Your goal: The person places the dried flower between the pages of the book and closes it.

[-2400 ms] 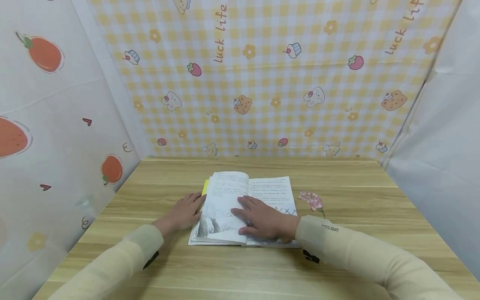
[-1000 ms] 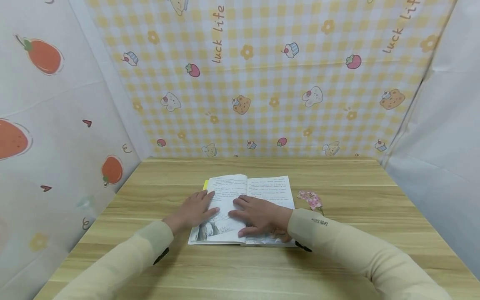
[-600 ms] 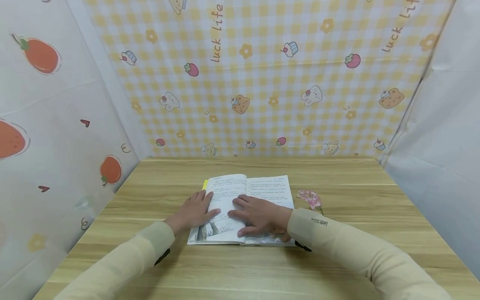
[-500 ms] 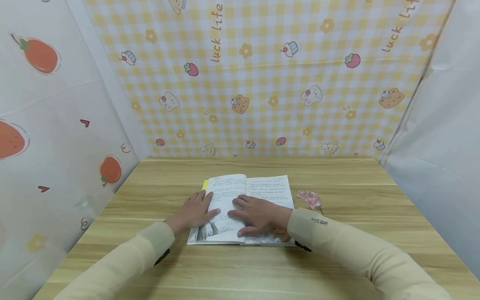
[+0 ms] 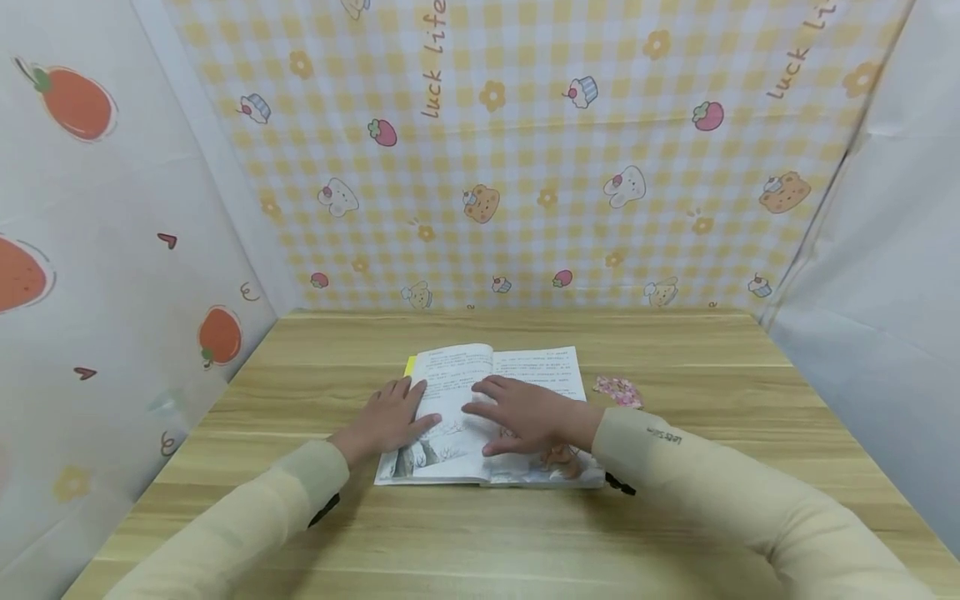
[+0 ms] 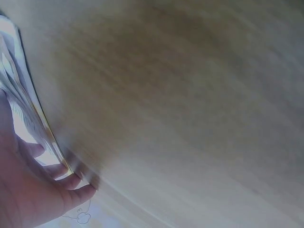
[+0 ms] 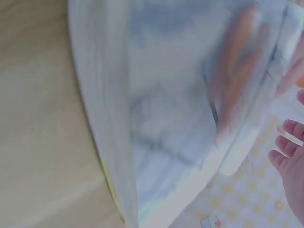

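Note:
An open book (image 5: 457,367) lies on the wooden table, with printed text at the top and drawings along the bottom of its pages. My left hand (image 5: 386,421) rests over the left page's outer edge, fingers spread and thumb out on the page. In the left wrist view, the fingertips of my left hand (image 6: 42,190) reach over the book's edge to the tabletop. Over the centre fold and right page is my right hand (image 5: 532,412), its fingers extended leftward and loosely apart. The right wrist view shows the book's right page (image 7: 166,109) up close, with a blurred orange drawing.
Pink flowers (image 5: 618,392) lie on the table (image 5: 300,533) just right of the book. A yellow strip of cover (image 5: 410,365) shows at the book's left edge. A yellow checked cloth (image 5: 525,167) hangs behind, with pale cloths at both sides.
My left hand has moved from the book's left edge onto the left page, which lies flatter than at first. My right hand has since lifted a little and shifted slightly right.

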{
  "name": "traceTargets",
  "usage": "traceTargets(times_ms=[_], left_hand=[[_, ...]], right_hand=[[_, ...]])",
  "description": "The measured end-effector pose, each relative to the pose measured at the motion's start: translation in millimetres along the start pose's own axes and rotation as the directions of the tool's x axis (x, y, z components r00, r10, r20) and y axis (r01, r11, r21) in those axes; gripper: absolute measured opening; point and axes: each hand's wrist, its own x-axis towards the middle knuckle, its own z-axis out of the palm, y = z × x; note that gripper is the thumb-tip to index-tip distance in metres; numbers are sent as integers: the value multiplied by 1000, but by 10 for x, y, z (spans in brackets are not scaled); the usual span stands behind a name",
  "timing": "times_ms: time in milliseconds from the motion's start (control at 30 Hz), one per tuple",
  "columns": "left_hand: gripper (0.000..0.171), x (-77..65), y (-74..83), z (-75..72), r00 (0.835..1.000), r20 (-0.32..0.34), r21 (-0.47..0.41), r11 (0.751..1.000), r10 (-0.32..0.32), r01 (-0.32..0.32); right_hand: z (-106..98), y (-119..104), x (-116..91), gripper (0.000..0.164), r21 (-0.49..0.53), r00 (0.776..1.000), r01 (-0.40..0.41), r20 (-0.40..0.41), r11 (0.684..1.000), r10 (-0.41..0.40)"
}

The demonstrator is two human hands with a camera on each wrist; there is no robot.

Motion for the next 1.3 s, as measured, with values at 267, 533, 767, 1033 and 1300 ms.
traceTargets(times_ms=[267,533,767,1033,1300], left_hand=[[84,11,-5,-36,1000,-11,6,1000,25,-25],[81,-15,13,-71,1000,11,13,1000,17,-17],[82,-2,-21,-10,1000,-1,11,999,31,-31],[85,20,-51,21,1000,11,6,1000,21,-21],[83,13,-54,24,1000,2,-2,1000,18,-18]], right_hand=[[-245,188,-338,65,205,988,-118,-78,972,137],[-321,349,-805,63,393,942,-220,-154,893,299],[-209,497,-1248,55,583,868,-246,-222,774,443],[34,585,-1747,44,761,803,-244,-189,602,565],[223,576,-2242,41,809,787,-237,-164,537,595]])
